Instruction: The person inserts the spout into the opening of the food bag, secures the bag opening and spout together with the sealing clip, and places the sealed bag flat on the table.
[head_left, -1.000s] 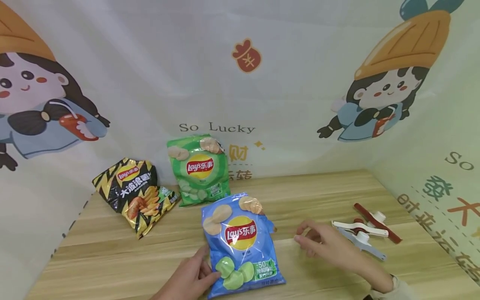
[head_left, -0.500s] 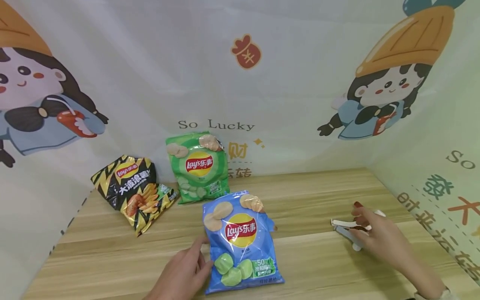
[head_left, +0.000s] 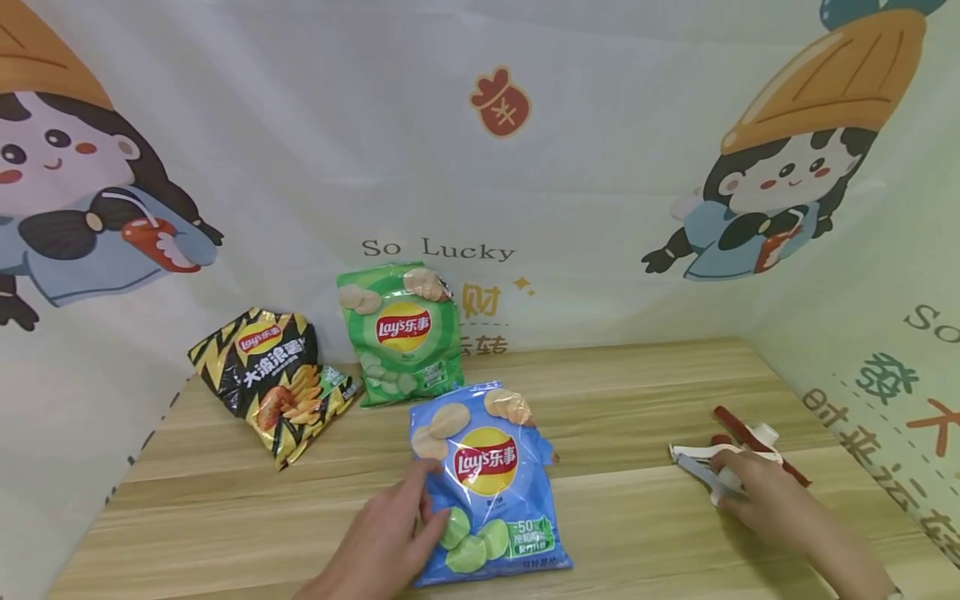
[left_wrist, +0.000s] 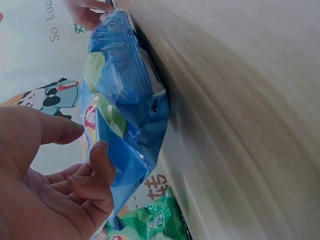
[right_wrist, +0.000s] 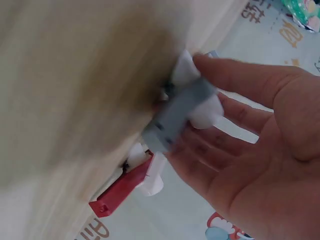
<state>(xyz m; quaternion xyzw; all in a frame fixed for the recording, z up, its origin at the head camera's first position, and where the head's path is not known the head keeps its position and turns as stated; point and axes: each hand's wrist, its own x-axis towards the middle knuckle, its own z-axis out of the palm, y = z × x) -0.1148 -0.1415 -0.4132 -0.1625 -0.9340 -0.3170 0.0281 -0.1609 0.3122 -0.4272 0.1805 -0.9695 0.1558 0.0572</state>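
Observation:
A blue Lay's chip bag (head_left: 487, 479) lies face up near the front of the table. My left hand (head_left: 393, 525) is at its left edge, with loosely bent fingertips overlapping the bag. In the left wrist view the thumb and fingers stand apart beside the bag (left_wrist: 125, 100), pinching nothing. My right hand (head_left: 768, 496) is at the clips on the right. There the thumb and fingers grip a grey bag clip (right_wrist: 177, 117) with a white round cap. Close to it are a white bag clip (head_left: 693, 452) and a red bag clip (head_left: 738, 427).
A green Lay's bag (head_left: 405, 333) leans upright against the printed backdrop cloth (head_left: 585, 208). To its left a black and yellow Lay's bag (head_left: 273, 383) leans back at a tilt. Bare wooden table (head_left: 615, 517) separates the blue bag from the clips.
My right hand has moved right from beside the blue bag to the clips, first over them, now lower at the grey one. My left hand has shifted slightly up along the bag's edge.

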